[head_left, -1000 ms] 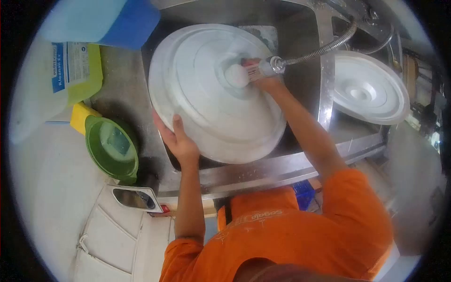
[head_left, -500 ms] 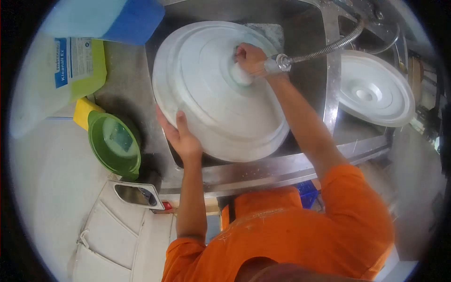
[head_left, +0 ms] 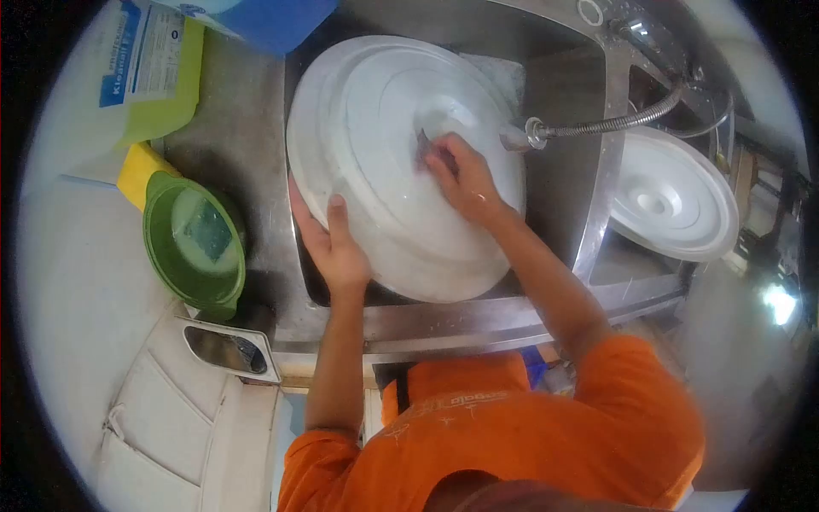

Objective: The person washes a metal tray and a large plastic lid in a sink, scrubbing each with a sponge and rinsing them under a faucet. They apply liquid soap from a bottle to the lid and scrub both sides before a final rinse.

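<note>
A large round white plastic lid leans tilted in the metal sink, with a raised ring and a hollow at its centre. My left hand grips its lower left rim, thumb on the upper face and fingers along the edge. Pinched in my right hand is a small dark scouring pad, pressed on the lid just below the central hollow. The spray nozzle of a metal hose hangs right of that hand, overlapping the lid's right side.
Left of the sink stands a green bowl holding liquid and a dark green pad. Beside it are a yellow sponge, a Kleanall Ex canister and a blue container. Another white lid lies at the right.
My right hand has moved down from the lid's central hollow, and the dark pad now shows at its fingertips. My left hand stays on the rim. The camera view has shifted slightly.
</note>
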`<action>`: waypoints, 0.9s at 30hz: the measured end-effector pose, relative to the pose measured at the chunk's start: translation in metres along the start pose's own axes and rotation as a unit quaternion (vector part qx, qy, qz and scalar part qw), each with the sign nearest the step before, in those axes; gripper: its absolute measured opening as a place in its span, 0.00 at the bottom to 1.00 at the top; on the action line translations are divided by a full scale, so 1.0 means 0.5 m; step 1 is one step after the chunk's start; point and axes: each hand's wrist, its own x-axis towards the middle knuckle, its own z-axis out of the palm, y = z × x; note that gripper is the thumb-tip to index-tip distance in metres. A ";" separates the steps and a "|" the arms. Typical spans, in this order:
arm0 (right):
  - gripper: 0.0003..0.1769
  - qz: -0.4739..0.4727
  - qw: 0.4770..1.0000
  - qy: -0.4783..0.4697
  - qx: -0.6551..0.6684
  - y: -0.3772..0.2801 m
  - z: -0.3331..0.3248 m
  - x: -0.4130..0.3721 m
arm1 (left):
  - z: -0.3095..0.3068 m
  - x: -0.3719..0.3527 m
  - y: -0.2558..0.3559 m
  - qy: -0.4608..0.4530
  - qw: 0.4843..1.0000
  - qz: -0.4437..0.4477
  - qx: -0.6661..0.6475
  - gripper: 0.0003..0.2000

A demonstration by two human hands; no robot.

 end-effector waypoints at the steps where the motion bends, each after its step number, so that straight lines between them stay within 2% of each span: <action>1: 0.12 -0.026 0.994 0.074 -0.074 0.010 0.018 0.031 | 0.000 0.001 0.002 -0.001 1.000 -0.004 0.006 0.29; 2: 0.12 -0.052 0.977 0.147 -0.146 0.026 0.023 0.059 | -0.001 0.000 0.003 -0.002 1.000 -0.009 0.013 0.29; 3: 0.12 -0.050 0.977 0.144 -0.147 0.046 0.014 0.095 | -0.002 -0.001 0.002 -0.001 1.000 -0.011 0.013 0.29; 5: 0.12 0.030 0.965 0.203 -0.164 0.080 -0.005 0.153 | -0.005 -0.002 0.002 -0.005 0.999 -0.006 0.041 0.29; 6: 0.12 0.027 0.964 0.206 -0.164 0.084 -0.005 0.150 | -0.006 0.001 -0.001 -0.006 0.999 -0.002 0.040 0.29; 9: 0.11 0.049 0.967 0.198 -0.154 0.085 -0.009 0.105 | -0.006 0.005 -0.008 -0.008 1.000 0.011 0.018 0.30; 11: 0.11 -0.034 0.989 0.118 -0.086 0.082 -0.023 0.042 | 0.000 0.000 0.005 -0.004 1.000 -0.006 0.005 0.30; 12: 0.11 -0.035 0.989 0.115 -0.088 0.092 -0.033 0.044 | -0.002 0.001 0.002 -0.001 1.000 -0.008 0.003 0.30; 14: 0.12 -0.046 0.969 0.132 -0.206 0.118 -0.048 0.055 | -0.005 -0.001 -0.006 -0.001 1.000 -0.003 -0.002 0.30; 15: 0.12 -0.044 0.968 0.131 -0.209 0.120 -0.047 0.071 | -0.005 -0.002 -0.007 -0.002 1.000 -0.006 -0.005 0.30; 17: 0.16 0.062 0.970 0.102 -0.213 0.118 -0.033 0.119 | -0.003 0.001 -0.008 -0.012 1.000 0.003 -0.022 0.30; 21: 0.19 0.058 0.976 0.044 -0.207 0.077 -0.024 0.053 | -0.003 -0.001 0.004 -0.004 1.000 -0.014 0.022 0.29; 23: 0.19 0.090 0.990 0.058 -0.089 0.101 -0.035 0.051 | -0.002 0.000 -0.002 -0.010 1.000 0.004 -0.010 0.29; 24: 0.19 0.092 0.990 0.061 -0.088 0.137 -0.031 0.075 | -0.002 0.000 -0.003 -0.013 1.000 0.004 -0.009 0.29; 26: 0.21 -0.029 0.949 0.136 -0.283 0.217 -0.024 0.139 | -0.002 -0.001 -0.007 0.002 1.000 -0.010 -0.009 0.29; 27: 0.21 -0.030 0.949 0.136 -0.284 0.201 -0.016 0.130 | 0.000 0.000 -0.007 0.002 1.000 -0.010 -0.011 0.29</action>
